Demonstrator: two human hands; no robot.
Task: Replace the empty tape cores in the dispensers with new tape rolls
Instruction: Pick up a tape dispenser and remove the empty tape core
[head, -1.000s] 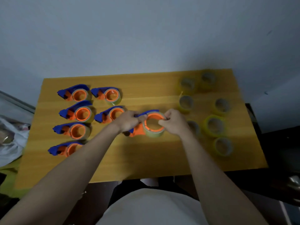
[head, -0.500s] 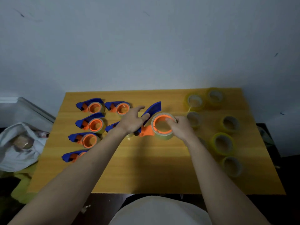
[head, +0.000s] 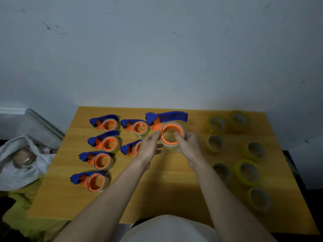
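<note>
Gripping the tape dispenser [head: 166, 127], right hand [head: 187, 143] curls around its roll; left hand [head: 148, 145] spread, fingertips touching

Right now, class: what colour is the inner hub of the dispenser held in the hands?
Orange, inside the dispenser, whose handle is blue; the head view shows it.

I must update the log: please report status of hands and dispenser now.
Right hand grips tape roll on raised dispenser. Left hand open, fingertips touching it. Nothing in the way.
</note>
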